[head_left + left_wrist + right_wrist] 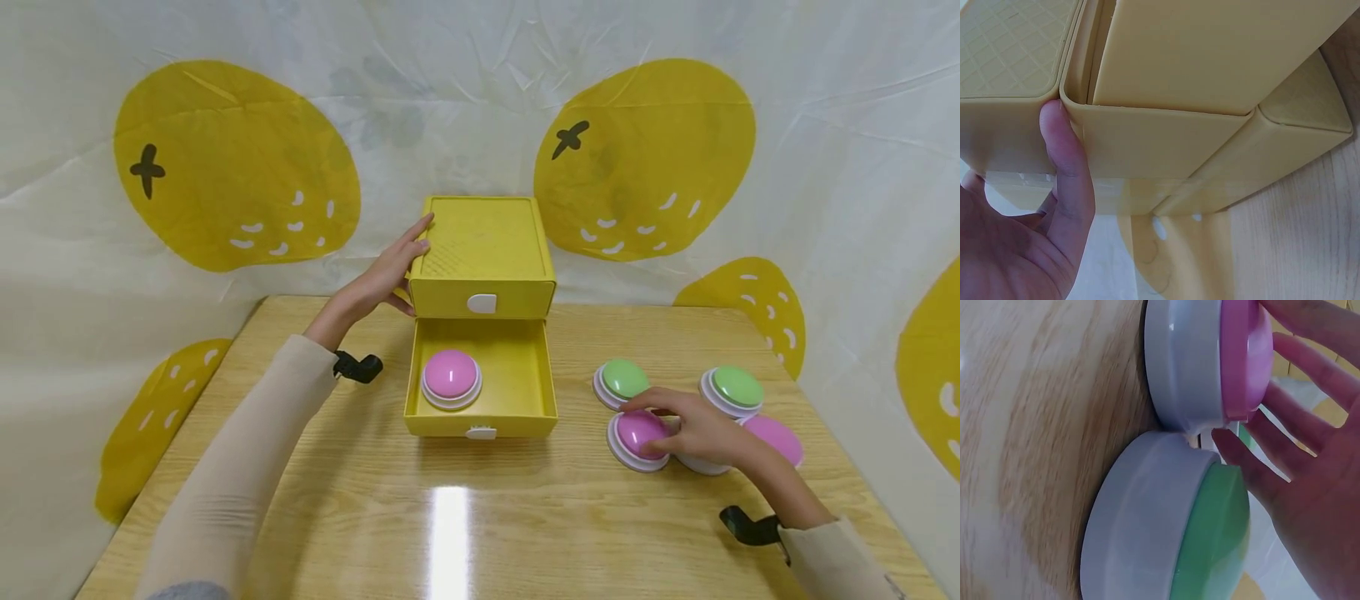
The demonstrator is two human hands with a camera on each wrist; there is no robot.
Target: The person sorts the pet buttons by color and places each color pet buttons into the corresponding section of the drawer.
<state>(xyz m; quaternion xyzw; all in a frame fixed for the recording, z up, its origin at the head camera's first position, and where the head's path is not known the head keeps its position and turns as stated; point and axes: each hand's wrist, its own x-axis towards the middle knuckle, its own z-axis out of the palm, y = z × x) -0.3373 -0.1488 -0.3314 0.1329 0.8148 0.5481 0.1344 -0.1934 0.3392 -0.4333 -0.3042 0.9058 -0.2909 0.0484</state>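
My left hand (pixel 386 271) lies against the left side of a yellow two-drawer box (pixel 483 242), fingers and thumb extended along it; in the left wrist view the thumb (pixel 1066 144) presses near a seam. The lower drawer (pixel 517 396) is pulled out, with a pink dome push button (pixel 452 375) on a white base at its left. Over at the right, my right hand (pixel 701 429) curves its fingers and thumb round another pink push button (pixel 641 433), which stands on the table. Right beside it in the right wrist view sits a green push button (pixel 1210 544).
Green push buttons (pixel 625 379) stand behind the right hand, one farther right (pixel 737 387). Another pink button (pixel 776 439) and a white base (pixel 705 465) are partly hidden by that hand. Behind the wooden table (pixel 360 500) hangs a fruit-patterned curtain (pixel 450 100).
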